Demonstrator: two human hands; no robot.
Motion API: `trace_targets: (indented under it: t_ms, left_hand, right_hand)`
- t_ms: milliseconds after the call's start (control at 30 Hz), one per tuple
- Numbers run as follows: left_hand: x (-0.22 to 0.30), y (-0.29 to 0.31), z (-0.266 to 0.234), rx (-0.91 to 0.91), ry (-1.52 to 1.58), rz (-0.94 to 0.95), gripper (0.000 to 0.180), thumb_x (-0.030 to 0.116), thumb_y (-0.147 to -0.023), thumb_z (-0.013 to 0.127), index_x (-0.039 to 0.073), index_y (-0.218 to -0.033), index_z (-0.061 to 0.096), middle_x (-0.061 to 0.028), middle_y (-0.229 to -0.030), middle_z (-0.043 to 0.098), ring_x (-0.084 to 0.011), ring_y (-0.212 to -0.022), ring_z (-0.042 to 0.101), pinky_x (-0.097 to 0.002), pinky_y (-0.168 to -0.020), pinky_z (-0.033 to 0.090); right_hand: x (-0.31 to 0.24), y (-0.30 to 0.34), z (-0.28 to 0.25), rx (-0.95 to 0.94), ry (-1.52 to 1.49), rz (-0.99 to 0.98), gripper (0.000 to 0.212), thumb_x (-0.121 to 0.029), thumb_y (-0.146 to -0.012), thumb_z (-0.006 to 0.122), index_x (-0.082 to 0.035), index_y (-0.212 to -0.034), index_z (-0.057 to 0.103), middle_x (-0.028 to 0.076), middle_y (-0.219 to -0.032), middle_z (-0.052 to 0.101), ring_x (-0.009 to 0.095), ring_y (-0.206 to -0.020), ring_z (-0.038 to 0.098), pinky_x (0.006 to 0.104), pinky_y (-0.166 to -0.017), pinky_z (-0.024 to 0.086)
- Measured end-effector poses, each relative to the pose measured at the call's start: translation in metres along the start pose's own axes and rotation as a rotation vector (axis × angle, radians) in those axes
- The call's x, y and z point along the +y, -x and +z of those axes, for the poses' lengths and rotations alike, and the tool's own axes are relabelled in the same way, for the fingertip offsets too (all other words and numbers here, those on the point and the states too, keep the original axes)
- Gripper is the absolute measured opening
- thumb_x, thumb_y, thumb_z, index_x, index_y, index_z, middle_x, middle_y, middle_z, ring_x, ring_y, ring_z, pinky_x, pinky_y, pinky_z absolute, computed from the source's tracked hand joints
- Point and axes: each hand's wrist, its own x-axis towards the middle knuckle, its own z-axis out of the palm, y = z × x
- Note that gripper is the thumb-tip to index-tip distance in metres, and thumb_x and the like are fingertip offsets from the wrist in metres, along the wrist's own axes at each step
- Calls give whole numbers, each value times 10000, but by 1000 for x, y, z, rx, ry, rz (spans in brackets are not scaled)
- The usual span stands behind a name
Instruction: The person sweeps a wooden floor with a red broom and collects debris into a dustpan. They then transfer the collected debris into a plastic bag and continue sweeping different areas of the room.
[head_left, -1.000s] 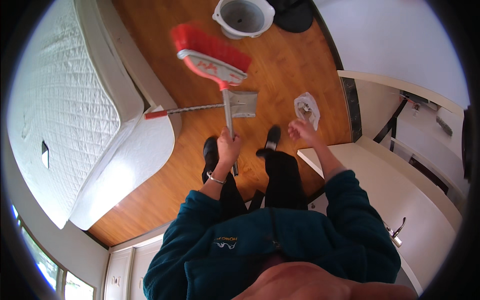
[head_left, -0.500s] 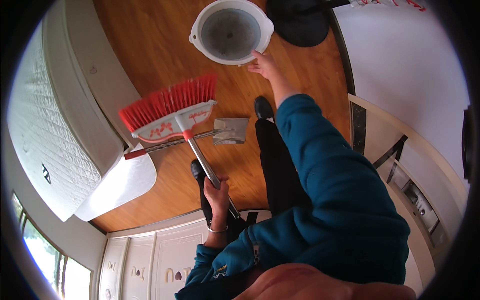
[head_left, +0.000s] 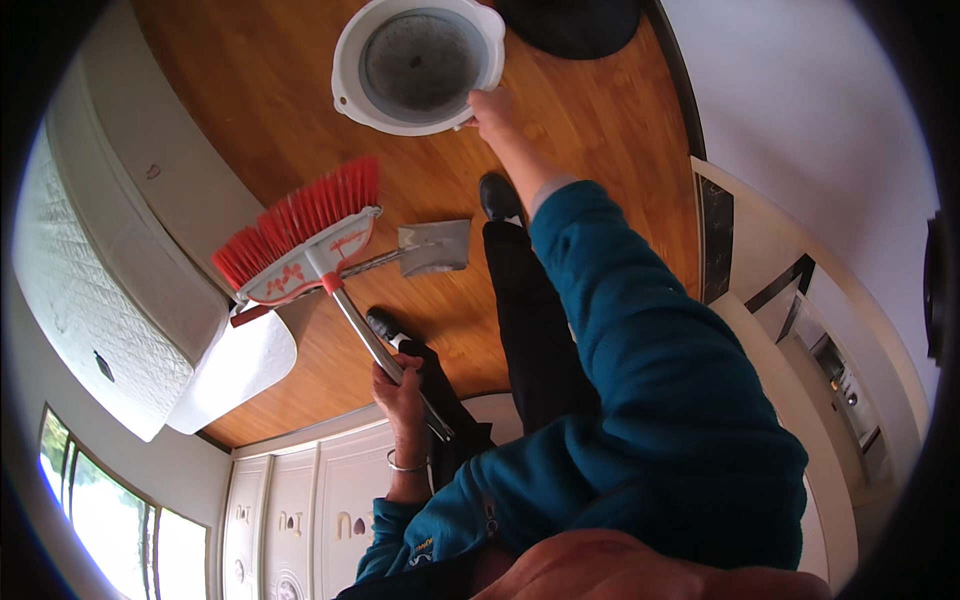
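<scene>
No longer just reaching, the right hand (head_left: 490, 108) is gripping the rim of the round white plastic bucket (head_left: 345, 65) beyond the black shoes (head_left: 497, 198); the left hand (head_left: 399, 392) is clasping the red-bristled, metal-handled broom (head_left: 310, 254), occupying both.

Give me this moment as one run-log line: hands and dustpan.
left hand: gripping broom by handle | right hand: gripping white basin at rim | dustpan: on brown floor, in neither hand

The broom head (head_left: 310, 256) hides part of the dustpan handle (head_left: 374, 263), my right hand (head_left: 490, 110) covers some basin (head_left: 347, 88) rim, and my view's top edge crops a black disc (head_left: 572, 28).
</scene>
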Motion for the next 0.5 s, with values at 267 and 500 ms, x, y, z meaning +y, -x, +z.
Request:
trace_targets:
  t_ms: [267,500]
  left_hand:
    - [-11,-9,-19,-26,-50,44,120,-29,-743,523,2,-858,539,-80,-771,623,-144,-742,605,-271,-705,492]
    - [-16,-19,-21,-65,8,2,124,-22,-743,514,21,-859,505,-67,-762,621,-127,-711,586,-257,-664,478]
  right_hand:
    - [29,77,-141,-76,-231,51,452,-137,-752,691,2,-1145,517,149,-1091,568,291,-917,612,456,-664,553]
    - [76,109,-290,220,-393,187,250,-54,-777,554,12,-1019,546,145,-1010,612,294,-930,625,444,-752,550]
